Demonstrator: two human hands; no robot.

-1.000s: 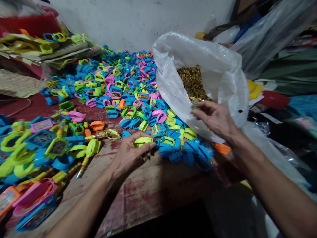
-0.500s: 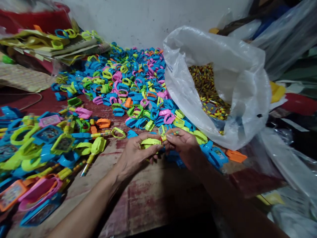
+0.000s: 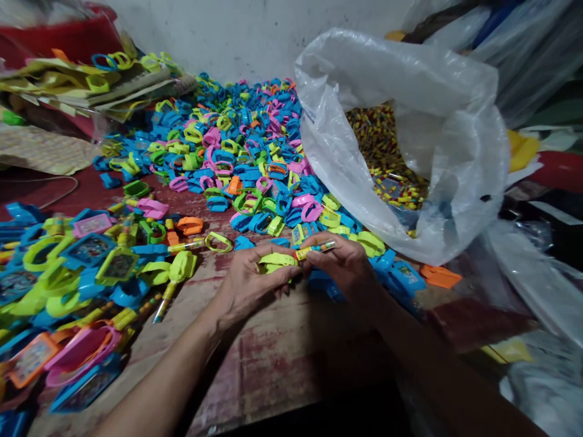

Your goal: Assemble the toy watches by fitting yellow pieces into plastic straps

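My left hand (image 3: 243, 282) is closed on a yellow-green toy watch (image 3: 277, 260), its strap loop lying between thumb and fingers. Between the thumb and fingers of my right hand (image 3: 347, 266) is a slim clear tube (image 3: 316, 249) with a yellow label and small coloured balls inside. The tube's yellow end meets the right side of the watch; whether it is inserted cannot be made out. Just beyond my hands lie loose blue toy watches (image 3: 403, 278). On the left, a heap of toy watches (image 3: 121, 264) has similar tubes attached to some of them.
A large pile of coloured toy watches (image 3: 237, 158) spreads back to the wall. At the right stands an open white plastic bag (image 3: 460, 182) holding many small tubes (image 3: 382, 145). A red basin (image 3: 59, 39) and stacked yellow sheets (image 3: 68, 82) occupy the back left.
My right hand's fingers have shifted, so more of the clear tube shows. The watch stays in my left hand. The view has moved slightly.
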